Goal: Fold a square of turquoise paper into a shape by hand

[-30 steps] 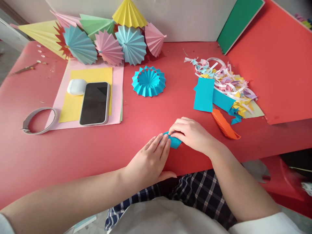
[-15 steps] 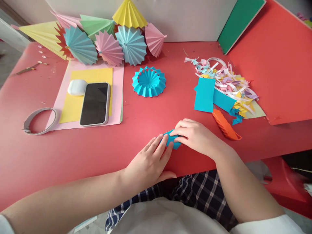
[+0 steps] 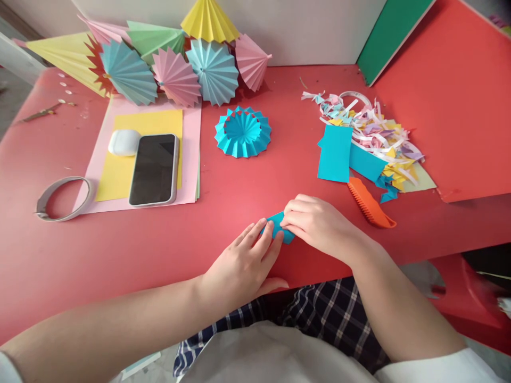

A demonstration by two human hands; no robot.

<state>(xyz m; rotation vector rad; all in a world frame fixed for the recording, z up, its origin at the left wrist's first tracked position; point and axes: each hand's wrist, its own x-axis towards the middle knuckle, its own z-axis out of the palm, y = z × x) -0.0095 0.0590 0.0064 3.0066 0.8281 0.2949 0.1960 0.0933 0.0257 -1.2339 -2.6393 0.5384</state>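
A small folded piece of blue paper [image 3: 276, 219] lies on the red table near its front edge, partly covered by fingers. My left hand [image 3: 243, 260] rests on its left side, fingers stretched out and slightly apart, thumb toward the table edge. From the right, my right hand [image 3: 317, 223] has its fingers closed together on the paper's right part. Behind them stands a pleated blue paper ring [image 3: 243, 133]. Two flat blue paper pieces, one of them upright in the view [image 3: 335, 154], and an orange toothed cutter [image 3: 369, 205] lie to the right.
Pleated paper umbrellas [image 3: 213, 72] line the back left. A phone [image 3: 154, 170] and white earbud case [image 3: 124, 142] sit on stacked paper. A tape roll [image 3: 85, 197] lies far left, paper scraps [image 3: 371, 127] at right. A green board [image 3: 393, 37] leans behind.
The fingers of my right hand have drawn closer together on the blue paper and shifted slightly. My left hand stays almost in place. The view has moved a little.
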